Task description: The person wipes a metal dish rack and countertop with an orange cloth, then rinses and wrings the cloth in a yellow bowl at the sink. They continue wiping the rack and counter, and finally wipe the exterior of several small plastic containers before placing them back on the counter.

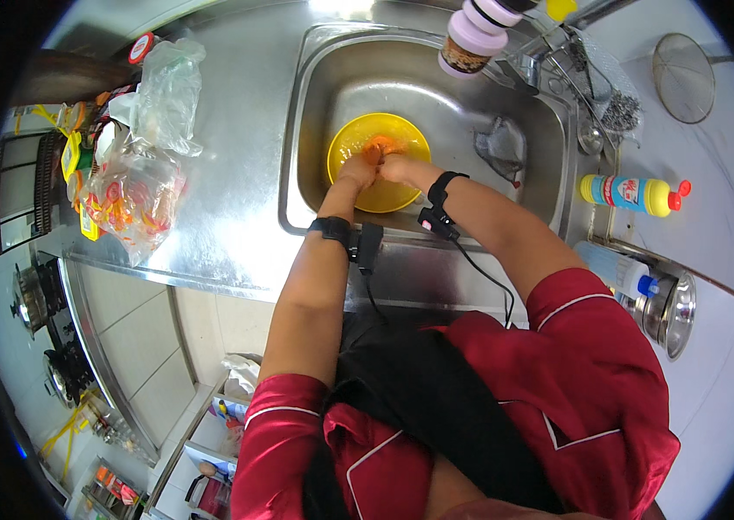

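Note:
A round yellow basin point(341, 140) stands in the stainless-steel sink point(373, 71), with clear water showing inside it. Both my hands are down in the basin, close together. My left hand point(358, 170) and my right hand point(398, 169) meet around a bright orange item point(385, 143) at the water. Its exact kind cannot be made out, since my fingers cover part of it. A black strap with a small device is around each wrist. In the sink to the right of the basin lies a dark mesh sink strainer point(502, 149).
A faucet with a pink-and-white filter point(474, 39) overhangs the sink's far right. A yellow-and-blue bottle point(630, 194) lies at the right edge, near a wire sieve point(683, 78). Plastic bags point(136, 195) sit on the left steel counter point(237, 143). Metal bowls point(676, 315) are at right.

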The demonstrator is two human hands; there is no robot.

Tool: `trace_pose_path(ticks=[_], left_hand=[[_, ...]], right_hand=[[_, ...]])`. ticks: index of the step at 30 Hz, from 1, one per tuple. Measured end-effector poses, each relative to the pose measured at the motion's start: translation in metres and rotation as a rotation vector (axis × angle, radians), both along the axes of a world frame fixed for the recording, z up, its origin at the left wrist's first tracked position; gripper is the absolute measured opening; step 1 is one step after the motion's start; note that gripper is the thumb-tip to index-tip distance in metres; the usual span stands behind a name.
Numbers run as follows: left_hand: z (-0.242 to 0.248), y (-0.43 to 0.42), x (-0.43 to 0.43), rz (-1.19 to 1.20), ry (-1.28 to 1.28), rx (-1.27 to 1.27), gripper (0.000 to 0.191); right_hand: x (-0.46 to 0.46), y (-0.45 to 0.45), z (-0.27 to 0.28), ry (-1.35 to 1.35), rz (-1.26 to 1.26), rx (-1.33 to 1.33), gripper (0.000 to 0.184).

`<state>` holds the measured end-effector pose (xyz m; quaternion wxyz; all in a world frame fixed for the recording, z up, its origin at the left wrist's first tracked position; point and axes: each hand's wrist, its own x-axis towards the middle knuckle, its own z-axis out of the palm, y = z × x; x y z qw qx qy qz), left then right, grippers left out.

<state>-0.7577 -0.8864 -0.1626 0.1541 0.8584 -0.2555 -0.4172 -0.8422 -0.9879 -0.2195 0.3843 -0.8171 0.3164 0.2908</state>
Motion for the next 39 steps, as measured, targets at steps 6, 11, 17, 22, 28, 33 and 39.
trace_pose_path(ticks=[6,11,17,22,28,33,39], left_hand=[[-0.001,0.001,0.016,0.01,0.057,0.182,0.041],[0.016,0.017,0.013,0.144,-0.059,-0.104,0.04],[0.051,0.023,0.0,0.31,0.113,-0.416,0.031],[0.093,0.03,-0.009,0.516,0.554,-0.553,0.027],[0.139,0.042,-0.018,0.708,0.986,-0.721,0.035],[0.134,0.041,-0.017,0.65,1.172,-0.79,0.036],[0.099,0.039,0.008,0.788,0.61,-0.803,0.028]], right_hand=[[0.004,0.006,0.022,-0.098,-0.434,0.171,0.031],[-0.009,-0.013,0.074,-0.345,-0.353,0.178,0.021],[-0.027,-0.01,0.114,-0.609,-0.915,0.874,0.013],[-0.032,-0.014,0.136,-0.721,-0.928,1.066,0.012],[-0.032,-0.012,0.181,-0.874,-0.887,1.162,0.015],[-0.027,-0.013,0.21,-0.951,-0.846,1.225,0.016],[-0.025,-0.042,0.213,-0.978,-0.857,1.049,0.014]])
